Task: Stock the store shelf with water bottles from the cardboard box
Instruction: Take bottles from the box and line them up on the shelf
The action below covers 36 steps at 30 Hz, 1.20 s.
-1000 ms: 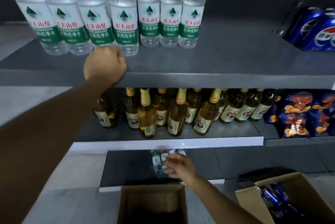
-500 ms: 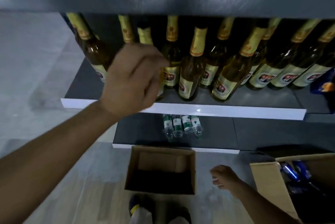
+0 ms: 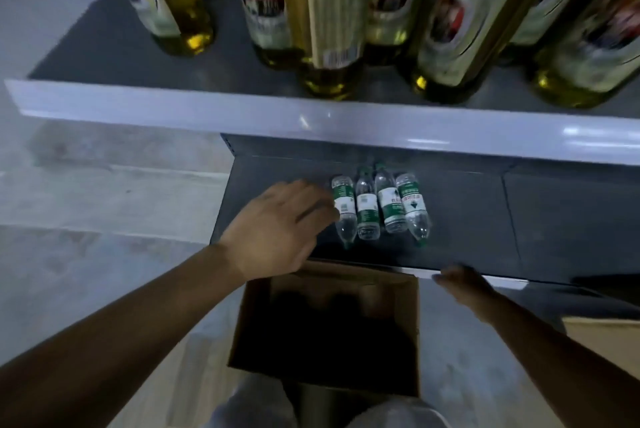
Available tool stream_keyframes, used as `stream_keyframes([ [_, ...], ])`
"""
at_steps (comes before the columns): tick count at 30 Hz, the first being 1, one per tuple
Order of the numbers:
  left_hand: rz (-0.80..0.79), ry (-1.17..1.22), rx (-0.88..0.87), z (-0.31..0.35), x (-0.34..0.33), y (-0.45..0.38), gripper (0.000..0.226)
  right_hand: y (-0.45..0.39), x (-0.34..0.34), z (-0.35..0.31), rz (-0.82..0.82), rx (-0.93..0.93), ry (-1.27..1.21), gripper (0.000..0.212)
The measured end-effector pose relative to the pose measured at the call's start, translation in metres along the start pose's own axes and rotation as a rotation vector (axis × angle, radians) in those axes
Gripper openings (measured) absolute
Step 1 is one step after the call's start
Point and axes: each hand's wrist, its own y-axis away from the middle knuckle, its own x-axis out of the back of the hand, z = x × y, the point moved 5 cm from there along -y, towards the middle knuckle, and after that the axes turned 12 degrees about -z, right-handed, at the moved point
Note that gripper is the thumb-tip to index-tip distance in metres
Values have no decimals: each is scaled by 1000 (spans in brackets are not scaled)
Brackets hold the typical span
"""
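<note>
Several small water bottles [image 3: 379, 208] with green labels lie side by side on the dark bottom shelf [image 3: 485, 220]. My left hand [image 3: 277, 230] reaches over that shelf with fingers spread, its fingertips at the leftmost bottle, holding nothing. My right hand [image 3: 462, 285] hovers at the shelf's front edge, right of the open cardboard box [image 3: 246, 323], fingers loosely bent and empty. The box stands on the floor below the shelf; its inside is dark and I cannot tell what it holds.
Several tall amber glass bottles [image 3: 329, 29] stand on the shelf above, behind a white front lip [image 3: 173, 102]. A second cardboard box [image 3: 606, 334] shows at the right edge. Grey floor lies to the left. My knees are at the bottom.
My view dropped from the upper shelves to the bottom shelf. My left hand came down from the amber bottles to the lying water bottles. My right hand moved up to the shelf edge.
</note>
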Motion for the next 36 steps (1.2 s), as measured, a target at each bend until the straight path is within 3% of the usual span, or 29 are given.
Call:
stream_keyframes([
  [2, -63, 19, 71, -16, -48, 3, 35, -34, -1, 1, 72, 21, 25, 30],
  [5, -144, 21, 156, -36, -120, 4, 42, -84, -4, -1, 178, 66, -25, 13],
  [7, -188, 43, 208, -48, -167, 4, 42, -118, -9, -2, 201, 64, 29, 33],
  [9, -226, 95, 287, -59, -213, 1, 41, -149, -12, -5, 198, 78, 75, 34],
  [13, -309, 123, 416, -77, -289, -4, 46, -205, -7, 5, 305, 65, -101, 75],
  [16, -288, 184, 474, -86, -321, -3, 48, -235, -6, 10, 367, 45, -186, 87],
  [25, -317, 449, 665, -90, -373, 8, 53, -284, 0, 4, 373, 61, -213, 70],
  [29, -417, 450, 703, -85, -387, 10, 55, -283, 6, 3, 369, 73, -194, 64],
  [36, -441, 481, 722, -81, -383, -1, 57, -273, 8, 7, 362, 69, -285, 40],
])
